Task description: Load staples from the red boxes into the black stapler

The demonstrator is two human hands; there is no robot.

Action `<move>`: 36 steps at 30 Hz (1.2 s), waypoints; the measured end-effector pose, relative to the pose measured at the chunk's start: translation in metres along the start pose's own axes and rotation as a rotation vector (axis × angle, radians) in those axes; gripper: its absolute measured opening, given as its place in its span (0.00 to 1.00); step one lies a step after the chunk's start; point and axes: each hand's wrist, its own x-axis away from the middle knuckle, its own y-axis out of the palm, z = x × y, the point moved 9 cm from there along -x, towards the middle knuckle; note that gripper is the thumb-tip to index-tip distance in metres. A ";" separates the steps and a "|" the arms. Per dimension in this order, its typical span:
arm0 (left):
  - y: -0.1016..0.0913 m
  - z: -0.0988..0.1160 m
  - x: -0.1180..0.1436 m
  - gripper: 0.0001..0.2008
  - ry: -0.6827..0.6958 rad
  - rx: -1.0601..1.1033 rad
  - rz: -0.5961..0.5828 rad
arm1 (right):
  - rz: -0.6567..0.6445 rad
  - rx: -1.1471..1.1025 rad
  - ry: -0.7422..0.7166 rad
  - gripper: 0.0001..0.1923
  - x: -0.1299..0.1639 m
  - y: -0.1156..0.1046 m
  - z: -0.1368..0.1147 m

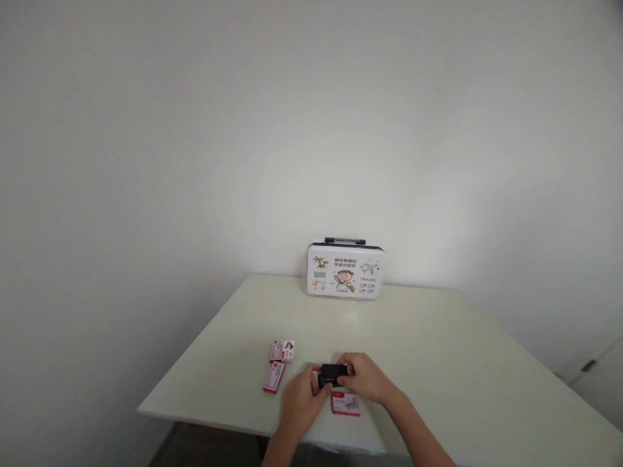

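A small black stapler is held between both hands, low over the near part of the table. My left hand is closed on its left end, thumb and fingers pinching it. On the opposite end, my right hand grips it with thumb and fingertips. Just below the stapler, a red and white staple box lies flat on the table. To the left of my left hand is another staple box, lying at a slant. Two more small boxes sit side by side just beyond it.
Against the wall at the back of the pale table stands a white case with cartoon prints and a dark handle. The table's front edge runs close under my forearms. A dark gap shows below it at the left.
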 end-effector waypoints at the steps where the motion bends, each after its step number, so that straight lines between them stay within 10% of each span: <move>1: -0.003 0.006 0.002 0.14 0.023 0.008 0.007 | 0.028 0.007 0.020 0.08 0.002 -0.005 0.005; 9: 0.010 0.082 0.036 0.37 0.480 0.026 -0.252 | 0.286 -0.099 0.174 0.18 0.036 -0.026 0.057; 17: -0.012 0.003 0.002 0.37 0.263 -0.042 -0.219 | 0.305 -0.322 0.159 0.35 0.057 -0.004 0.054; 26: 0.009 0.016 0.003 0.39 0.244 -0.020 -0.137 | 0.285 -0.401 0.091 0.35 0.037 0.036 0.030; 33: -0.071 -0.071 0.029 0.25 -0.215 -0.147 0.285 | 0.307 -0.394 0.120 0.33 0.040 0.035 0.035; 36: -0.077 -0.085 0.037 0.29 -0.227 -0.171 0.239 | 0.307 -0.395 0.125 0.32 0.041 0.034 0.037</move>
